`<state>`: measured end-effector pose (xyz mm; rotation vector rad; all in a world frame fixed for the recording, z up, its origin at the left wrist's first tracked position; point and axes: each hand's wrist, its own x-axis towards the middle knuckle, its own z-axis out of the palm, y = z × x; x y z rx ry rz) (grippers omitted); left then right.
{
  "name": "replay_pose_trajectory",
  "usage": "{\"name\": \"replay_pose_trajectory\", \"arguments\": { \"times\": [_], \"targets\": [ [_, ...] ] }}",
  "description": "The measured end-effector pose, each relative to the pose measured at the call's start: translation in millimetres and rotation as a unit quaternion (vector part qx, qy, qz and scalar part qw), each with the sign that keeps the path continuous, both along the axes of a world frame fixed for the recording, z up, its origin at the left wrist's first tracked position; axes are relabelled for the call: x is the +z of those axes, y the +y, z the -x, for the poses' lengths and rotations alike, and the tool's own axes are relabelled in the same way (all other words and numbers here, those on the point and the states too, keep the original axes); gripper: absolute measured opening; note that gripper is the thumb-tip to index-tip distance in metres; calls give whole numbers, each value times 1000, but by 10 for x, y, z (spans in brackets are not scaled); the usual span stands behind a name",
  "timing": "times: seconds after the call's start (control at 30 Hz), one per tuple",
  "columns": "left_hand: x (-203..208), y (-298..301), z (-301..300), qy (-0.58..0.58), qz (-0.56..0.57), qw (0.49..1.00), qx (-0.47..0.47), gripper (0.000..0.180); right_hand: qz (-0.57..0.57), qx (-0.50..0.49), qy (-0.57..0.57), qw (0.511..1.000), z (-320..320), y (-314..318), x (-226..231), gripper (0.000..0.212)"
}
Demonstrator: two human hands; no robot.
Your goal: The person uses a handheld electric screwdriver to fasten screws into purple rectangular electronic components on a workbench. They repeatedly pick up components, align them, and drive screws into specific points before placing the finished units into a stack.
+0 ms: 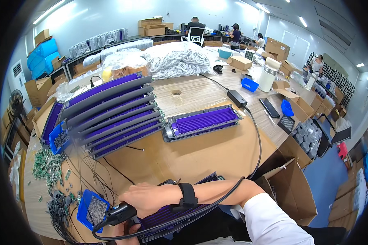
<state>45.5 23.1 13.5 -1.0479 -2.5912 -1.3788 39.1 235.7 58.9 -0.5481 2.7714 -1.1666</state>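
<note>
My right hand [149,199] reaches across from the right, its fingers wrapped round a black corded power tool [122,213] that looks like an electric screwdriver. Its working tip cannot be made out. Beneath my forearm lies a long grey housing with a purple ribbed inside [161,218], partly hidden. Low in the view, my left hand [129,229] closes on the left end of this housing, some fingers hidden below the tool. The tool's black cable loops over my right forearm to a black adapter box [237,98]. A blue tray of small screws [96,209] stands left of the hands.
Another purple-lined housing [204,122] lies on the brown cardboard sheet [151,165]. Several more are stacked [118,116] at the left. Green circuit boards [49,167] and black wires lie at the left edge. An open carton [290,192] stands at right. People sit farther back.
</note>
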Motion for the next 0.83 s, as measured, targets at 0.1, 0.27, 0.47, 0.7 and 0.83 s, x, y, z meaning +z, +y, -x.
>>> {"name": "replay_pose_trajectory", "arguments": {
  "times": [0.1,0.27,0.47,0.7,0.83],
  "targets": [
    [-27,-14,-14,-2,-10,1000,11,33,-9,-5,-13,1000,23,-35,35,34],
    [23,99,-73,-116,-91,988,43,27,-15,19,-28,999,40,-20,13,36],
    [50,62,-44,-30,-50,998,18,22,0,6,-9,1000,41,-41,-30,39],
    [-146,-180,82,38,-2,999,-7,22,33,-15,41,999,71,-152,-139,30],
    [-58,249,-20,-87,-35,996,-15,23,29,-46,76,996,9,13,-254,25]
  ]
}}
